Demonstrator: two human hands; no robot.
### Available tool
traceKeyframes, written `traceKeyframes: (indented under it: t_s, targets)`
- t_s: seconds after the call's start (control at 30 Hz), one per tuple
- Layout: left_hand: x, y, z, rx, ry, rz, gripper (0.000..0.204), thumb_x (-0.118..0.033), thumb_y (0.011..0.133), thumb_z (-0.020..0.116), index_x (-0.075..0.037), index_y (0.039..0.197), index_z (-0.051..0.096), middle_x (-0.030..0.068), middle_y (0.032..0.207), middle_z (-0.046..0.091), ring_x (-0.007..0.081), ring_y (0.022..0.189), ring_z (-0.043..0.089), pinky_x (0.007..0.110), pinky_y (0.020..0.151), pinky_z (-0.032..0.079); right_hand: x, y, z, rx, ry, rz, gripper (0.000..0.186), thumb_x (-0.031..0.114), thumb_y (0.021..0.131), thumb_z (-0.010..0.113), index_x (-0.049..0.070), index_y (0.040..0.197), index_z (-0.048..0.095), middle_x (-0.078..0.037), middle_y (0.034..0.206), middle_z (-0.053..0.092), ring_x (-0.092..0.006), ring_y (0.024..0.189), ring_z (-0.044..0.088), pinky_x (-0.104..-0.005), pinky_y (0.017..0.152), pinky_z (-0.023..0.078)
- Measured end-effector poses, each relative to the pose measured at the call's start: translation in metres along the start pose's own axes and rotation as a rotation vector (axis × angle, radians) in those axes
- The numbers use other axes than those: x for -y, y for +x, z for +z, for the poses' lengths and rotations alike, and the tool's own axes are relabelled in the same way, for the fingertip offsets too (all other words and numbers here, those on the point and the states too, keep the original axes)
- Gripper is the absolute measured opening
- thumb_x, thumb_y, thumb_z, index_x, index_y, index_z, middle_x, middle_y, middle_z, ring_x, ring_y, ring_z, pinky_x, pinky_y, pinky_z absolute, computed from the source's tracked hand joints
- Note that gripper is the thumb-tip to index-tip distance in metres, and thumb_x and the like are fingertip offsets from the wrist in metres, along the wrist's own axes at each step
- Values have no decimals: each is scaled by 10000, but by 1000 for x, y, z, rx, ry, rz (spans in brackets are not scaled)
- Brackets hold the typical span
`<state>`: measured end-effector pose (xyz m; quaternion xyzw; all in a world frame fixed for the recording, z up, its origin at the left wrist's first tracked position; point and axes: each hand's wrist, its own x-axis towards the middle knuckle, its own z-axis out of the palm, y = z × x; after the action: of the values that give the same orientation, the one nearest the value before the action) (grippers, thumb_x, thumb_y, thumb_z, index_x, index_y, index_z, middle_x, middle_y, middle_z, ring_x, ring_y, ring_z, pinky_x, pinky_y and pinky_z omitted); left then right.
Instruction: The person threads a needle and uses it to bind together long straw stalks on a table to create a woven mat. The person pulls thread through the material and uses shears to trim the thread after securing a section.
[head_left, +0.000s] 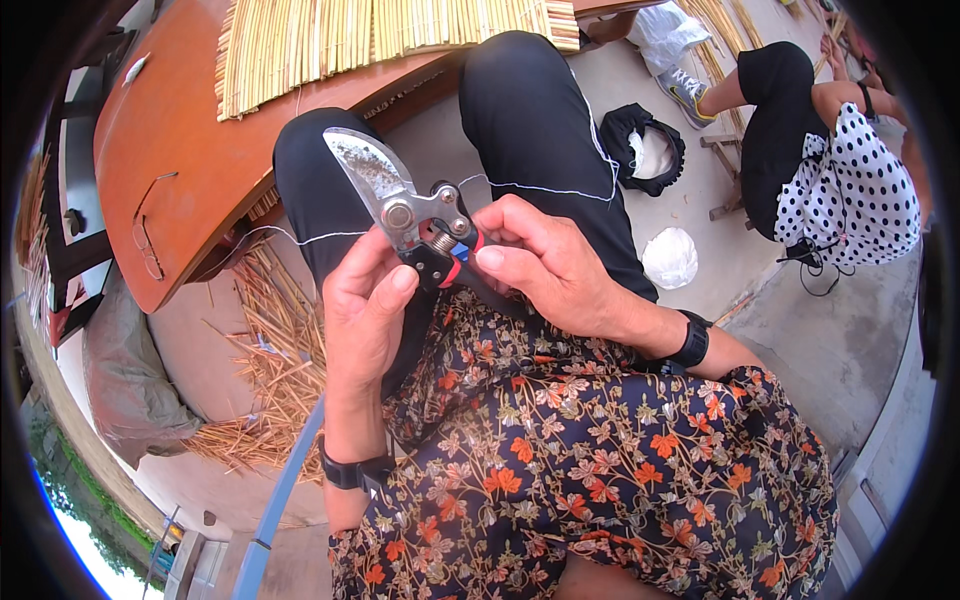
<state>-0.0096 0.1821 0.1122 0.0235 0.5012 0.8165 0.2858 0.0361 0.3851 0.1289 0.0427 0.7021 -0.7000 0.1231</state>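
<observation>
Here are the shears point(410, 225), held up over the lap between the knees, blade pointing up and away to the left. The left hand point(370, 285) has them pinched between thumb and bent fingers, no gap left; the right hand point(550, 260) is closed in too, thumb and fingers drawn tight on the handle side. White thread point(560, 190) runs in from the table's side to the left hand and reappears beyond the shears, heading over to the right knee. Down on the floor to the right, a black pouch point(617, 130) with a gathered rim gapes upward, a white bundle point(655, 153) sitting inside it. Just below, a round white ball point(670, 258) lies outside the pouch, apart from it. Over on the left, a grey sack point(130, 370) slumps beside the loose straw point(275, 350); what's in it, I can't tell.
</observation>
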Motion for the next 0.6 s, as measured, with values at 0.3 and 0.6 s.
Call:
traceKeyframes:
  t_s: [0.3,0.6]
  targets:
    - [-3,2,5,13,-48,-13,538,-182,909,640,73,1347,460,159,1252,586,220,1156,570,367,1003,443,-2,0,1,19,178,86,277,225,984,462,-9,1091,564,-48,839,623,-96,729,580,-248,646,483]
    - [-3,2,6,6,-32,7,518,-180,910,636,71,1334,475,154,1245,590,213,1158,568,365,1019,427,0,1,2,16,63,30,273,160,916,598,-16,1121,555,-95,938,655,-129,848,615,-287,766,502]
